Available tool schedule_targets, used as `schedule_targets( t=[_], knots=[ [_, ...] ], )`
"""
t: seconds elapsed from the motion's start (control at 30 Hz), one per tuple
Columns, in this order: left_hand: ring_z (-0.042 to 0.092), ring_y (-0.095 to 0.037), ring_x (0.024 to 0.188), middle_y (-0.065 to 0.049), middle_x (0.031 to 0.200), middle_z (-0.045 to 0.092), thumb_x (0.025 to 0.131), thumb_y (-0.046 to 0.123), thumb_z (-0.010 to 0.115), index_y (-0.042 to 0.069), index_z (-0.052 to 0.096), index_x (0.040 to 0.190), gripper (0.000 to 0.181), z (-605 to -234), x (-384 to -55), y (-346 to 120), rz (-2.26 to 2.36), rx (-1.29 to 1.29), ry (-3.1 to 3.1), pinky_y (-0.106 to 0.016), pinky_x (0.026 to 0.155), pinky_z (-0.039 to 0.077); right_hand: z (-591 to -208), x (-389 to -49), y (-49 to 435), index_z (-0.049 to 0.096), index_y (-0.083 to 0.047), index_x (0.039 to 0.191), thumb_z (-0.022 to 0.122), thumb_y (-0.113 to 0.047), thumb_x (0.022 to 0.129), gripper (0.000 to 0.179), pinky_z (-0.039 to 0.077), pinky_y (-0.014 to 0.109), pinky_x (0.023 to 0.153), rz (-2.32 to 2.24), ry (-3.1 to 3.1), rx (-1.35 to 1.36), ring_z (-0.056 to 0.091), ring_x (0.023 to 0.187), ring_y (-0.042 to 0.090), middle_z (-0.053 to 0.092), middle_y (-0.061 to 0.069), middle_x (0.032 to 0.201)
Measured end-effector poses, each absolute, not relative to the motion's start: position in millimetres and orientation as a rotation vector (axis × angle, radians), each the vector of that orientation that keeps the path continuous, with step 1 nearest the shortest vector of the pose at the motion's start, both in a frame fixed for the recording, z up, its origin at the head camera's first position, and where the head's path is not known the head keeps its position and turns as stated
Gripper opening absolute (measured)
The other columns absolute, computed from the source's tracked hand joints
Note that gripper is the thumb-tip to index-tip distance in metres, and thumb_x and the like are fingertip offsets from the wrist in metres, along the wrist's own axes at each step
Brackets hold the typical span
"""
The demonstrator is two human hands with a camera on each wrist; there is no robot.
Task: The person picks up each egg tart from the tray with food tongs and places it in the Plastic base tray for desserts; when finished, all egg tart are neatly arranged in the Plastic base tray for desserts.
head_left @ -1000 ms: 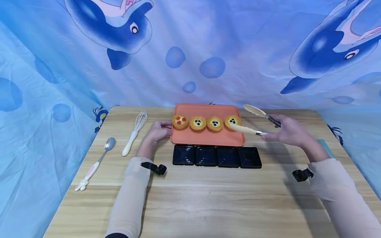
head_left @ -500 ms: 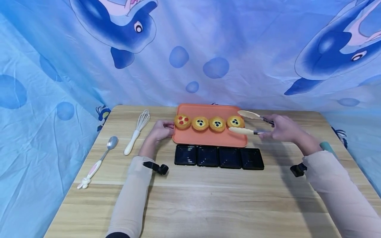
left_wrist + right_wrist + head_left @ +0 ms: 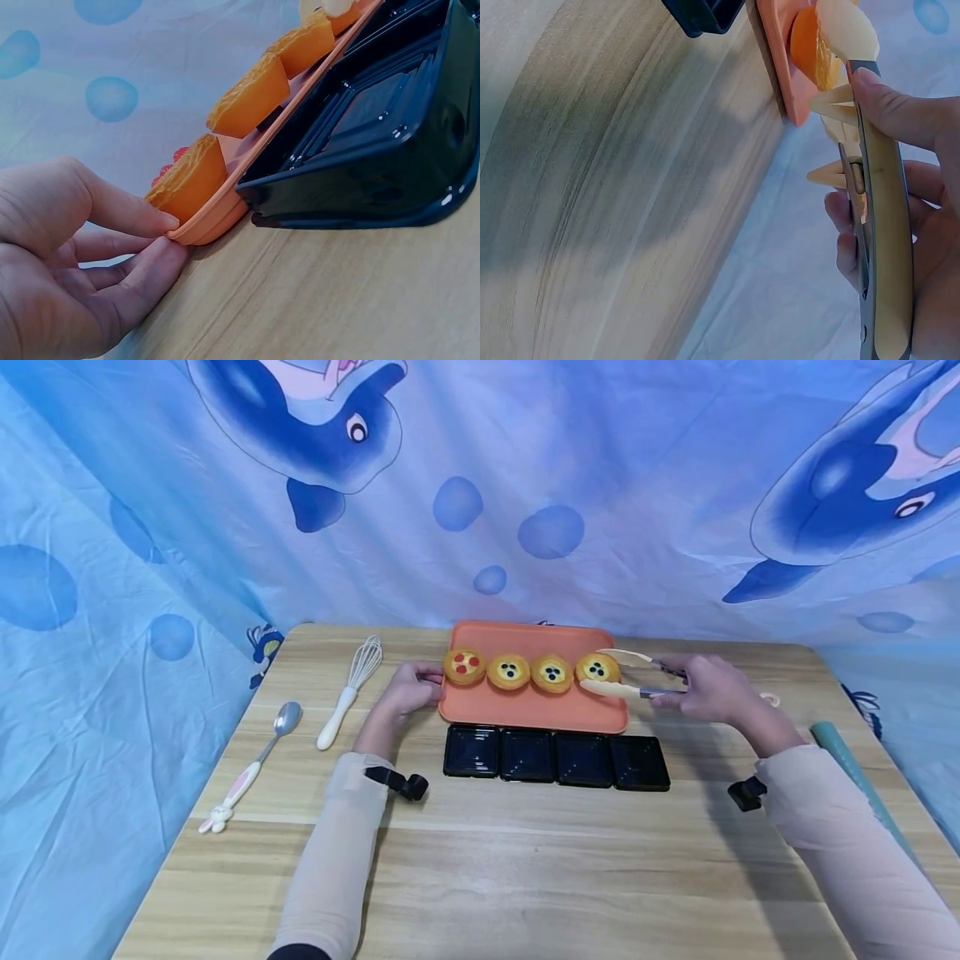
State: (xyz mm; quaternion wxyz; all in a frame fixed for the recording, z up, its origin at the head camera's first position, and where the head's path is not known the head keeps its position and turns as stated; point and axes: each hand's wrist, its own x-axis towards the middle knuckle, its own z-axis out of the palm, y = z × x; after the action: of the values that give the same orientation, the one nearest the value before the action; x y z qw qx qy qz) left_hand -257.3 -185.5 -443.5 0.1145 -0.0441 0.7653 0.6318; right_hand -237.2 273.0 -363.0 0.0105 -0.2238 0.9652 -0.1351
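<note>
An orange tray [image 3: 525,713] bears a row of egg tarts: one with red toppings [image 3: 464,667] at the left end, the others with dark berries. My left hand [image 3: 410,688] pinches the tray's left rim, thumb above and fingers below, as the left wrist view shows. In my right hand [image 3: 712,688] is a pair of tongs [image 3: 611,689]. Their pale scalloped tips stand spread on the far and near sides of the rightmost tart [image 3: 597,668]. Whether both tips touch that tart I cannot tell.
Several joined black square dishes [image 3: 527,755] lie along the tray's near edge. On the left are a whisk [image 3: 351,690] and a rabbit-handled spoon [image 3: 255,764]. A teal stick-like object [image 3: 855,777] lies partly under my right forearm. A curtain hangs behind the table.
My right hand has moved left and the tongs' tips have come closer together around the rightmost tart. The left hand keeps its hold on the tray. The head view has shifted slightly.
</note>
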Motion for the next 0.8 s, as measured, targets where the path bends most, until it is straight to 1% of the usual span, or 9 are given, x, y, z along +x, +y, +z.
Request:
schedule_targets(
  t=[0.13, 0.3, 0.37, 0.43, 0.53, 0.6, 0.67, 0.77, 0.8],
  knots=[
    [0.060, -0.022, 0.090, -0.021, 0.111, 0.060, 0.075, -0.016, 0.059, -0.012, 0.057, 0.127, 0.052, -443, -258, -185, 1.842, -0.130, 2.248, -0.024, 0.068, 0.056, -362, -235, 273, 0.060, 0.003, 0.131, 0.081, -0.030, 0.082, 0.063, 0.048, 0.046, 0.060, -0.412, 3.026, -0.676, 0.058, 0.074, 0.024, 0.068, 0.022, 0.110],
    [0.059, -0.022, 0.090, -0.020, 0.111, 0.059, 0.076, -0.017, 0.059, -0.012, 0.056, 0.127, 0.051, -442, -258, -184, 1.845, -0.133, 2.232, -0.024, 0.068, 0.057, -362, -233, 275, 0.059, 0.004, 0.132, 0.080, -0.030, 0.083, 0.063, 0.050, 0.051, 0.065, -0.427, 3.024, -0.684, 0.063, 0.084, 0.033, 0.067, 0.025, 0.115],
    [0.059, -0.022, 0.090, -0.020, 0.111, 0.059, 0.076, -0.017, 0.058, -0.012, 0.056, 0.127, 0.051, -442, -258, -184, 1.847, -0.130, 2.229, -0.025, 0.068, 0.057, -361, -231, 276, 0.059, 0.005, 0.132, 0.080, -0.030, 0.084, 0.063, 0.050, 0.051, 0.066, -0.433, 3.021, -0.681, 0.064, 0.088, 0.036, 0.065, 0.026, 0.118],
    [0.060, -0.022, 0.089, -0.021, 0.110, 0.059, 0.076, -0.017, 0.058, -0.013, 0.055, 0.127, 0.052, -442, -258, -183, 1.853, -0.130, 2.224, -0.025, 0.068, 0.057, -358, -230, 277, 0.059, 0.004, 0.133, 0.079, -0.033, 0.085, 0.064, 0.049, 0.047, 0.063, -0.432, 3.018, -0.669, 0.063, 0.082, 0.033, 0.065, 0.027, 0.119],
    [0.060, -0.022, 0.087, -0.021, 0.110, 0.059, 0.076, -0.018, 0.058, -0.013, 0.055, 0.128, 0.052, -441, -258, -183, 1.860, -0.131, 2.219, -0.026, 0.068, 0.058, -352, -226, 278, 0.057, 0.003, 0.136, 0.077, -0.037, 0.086, 0.067, 0.041, 0.038, 0.055, -0.416, 3.013, -0.648, 0.054, 0.065, 0.025, 0.065, 0.027, 0.119],
    [0.060, -0.022, 0.087, -0.021, 0.110, 0.059, 0.076, -0.018, 0.059, -0.012, 0.056, 0.127, 0.051, -441, -257, -183, 1.867, -0.139, 2.219, -0.026, 0.068, 0.058, -346, -222, 278, 0.057, 0.003, 0.136, 0.077, -0.039, 0.086, 0.068, 0.036, 0.034, 0.052, -0.398, 3.019, -0.657, 0.047, 0.059, 0.020, 0.068, 0.024, 0.110],
    [0.060, -0.022, 0.087, -0.022, 0.111, 0.059, 0.076, -0.018, 0.059, -0.012, 0.056, 0.127, 0.051, -441, -257, -183, 1.867, -0.143, 2.223, -0.026, 0.068, 0.058, -341, -217, 279, 0.056, 0.003, 0.136, 0.077, -0.038, 0.086, 0.068, 0.035, 0.033, 0.052, -0.388, 3.030, -0.690, 0.045, 0.057, 0.017, 0.069, 0.020, 0.102],
    [0.060, -0.022, 0.087, -0.022, 0.112, 0.059, 0.076, -0.017, 0.060, -0.012, 0.056, 0.127, 0.051, -441, -256, -183, 1.857, -0.152, 2.231, -0.026, 0.068, 0.058, -334, -206, 283, 0.058, 0.002, 0.136, 0.078, -0.033, 0.085, 0.065, 0.035, 0.033, 0.052, -0.382, 3.061, -0.735, 0.045, 0.058, 0.017, 0.068, 0.011, 0.090],
    [0.060, -0.022, 0.087, -0.022, 0.112, 0.059, 0.077, -0.017, 0.060, -0.012, 0.056, 0.127, 0.051, -441, -257, -183, 1.849, -0.152, 2.234, -0.026, 0.068, 0.057, -332, -202, 285, 0.058, 0.002, 0.136, 0.079, -0.032, 0.085, 0.064, 0.036, 0.033, 0.052, -0.384, 3.069, -0.749, 0.049, 0.060, 0.017, 0.069, 0.013, 0.093]
  ],
)
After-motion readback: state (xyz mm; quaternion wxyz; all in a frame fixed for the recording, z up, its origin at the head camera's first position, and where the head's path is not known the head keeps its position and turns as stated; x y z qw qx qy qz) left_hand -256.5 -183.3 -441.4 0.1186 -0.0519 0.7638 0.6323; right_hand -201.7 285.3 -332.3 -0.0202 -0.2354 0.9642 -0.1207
